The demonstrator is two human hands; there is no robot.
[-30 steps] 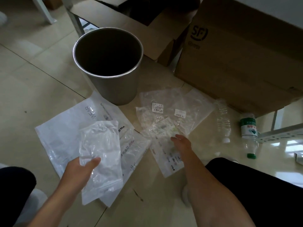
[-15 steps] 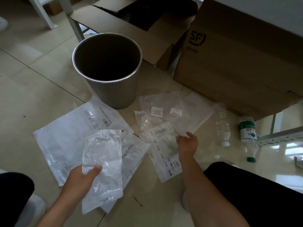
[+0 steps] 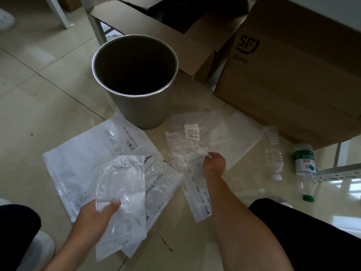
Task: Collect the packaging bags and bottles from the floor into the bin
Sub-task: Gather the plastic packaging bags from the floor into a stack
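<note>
A round metal bin (image 3: 148, 112) stands upright on the tiled floor, with nothing visible in its dark inside. My left hand (image 3: 95, 214) grips a clear crumpled packaging bag (image 3: 122, 194) and holds it above a large white printed bag (image 3: 88, 153). My right hand (image 3: 214, 163) pinches a clear crinkled bag (image 3: 183, 151) that lies among several overlapping bags in front of the bin. Two plastic bottles lie on the floor at the right: a clear one (image 3: 272, 151) and one with a green label (image 3: 304, 165).
A big brown cardboard box (image 3: 293, 75) stands at the right and an open box (image 3: 175, 32) sits behind the bin. White metal legs (image 3: 93, 22) rise at the back left. My dark-clothed knees frame the bottom corners.
My right hand has reached forward from the flat white bag and closed its fingers on the crinkled clear bag. My left hand keeps its bag, almost still.
</note>
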